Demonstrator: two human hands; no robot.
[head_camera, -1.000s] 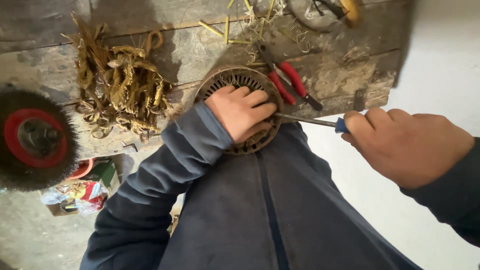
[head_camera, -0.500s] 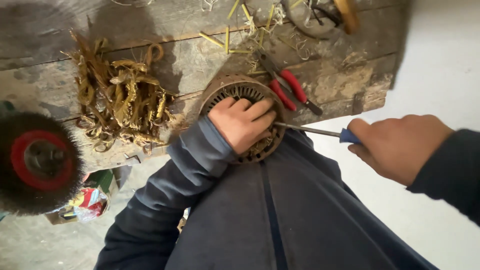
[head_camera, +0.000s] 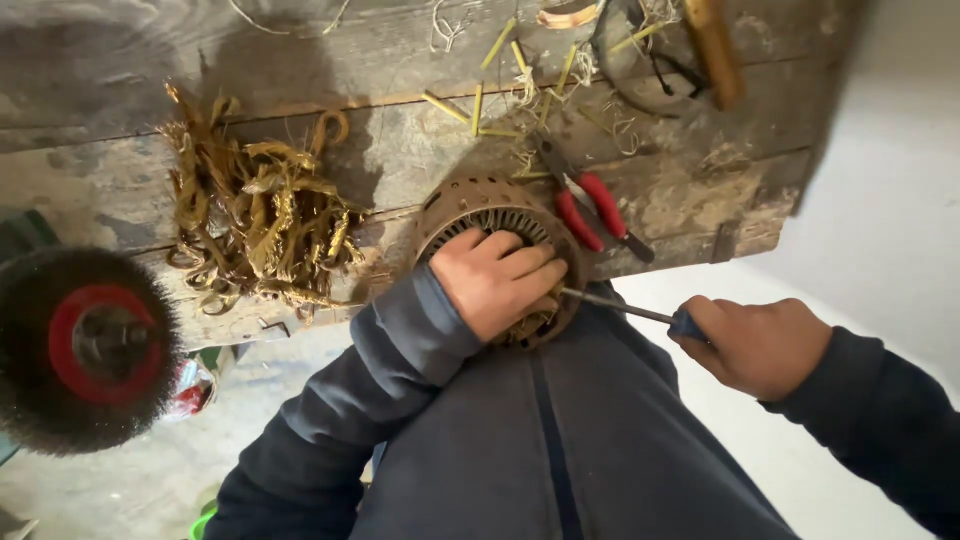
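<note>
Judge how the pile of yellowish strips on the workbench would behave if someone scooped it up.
The pile of strips looks thin, curled and tangled, so it would probably lift floppy and light, clinging in clumps. Loose ends splay outward, so bits would likely drop onto the wooden bench.

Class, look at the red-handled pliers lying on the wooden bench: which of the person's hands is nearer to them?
Left. The left hand rests on the round slotted metal core, just beside the red-handled pliers. The right hand grips a screwdriver lower down, off the bench.
</note>
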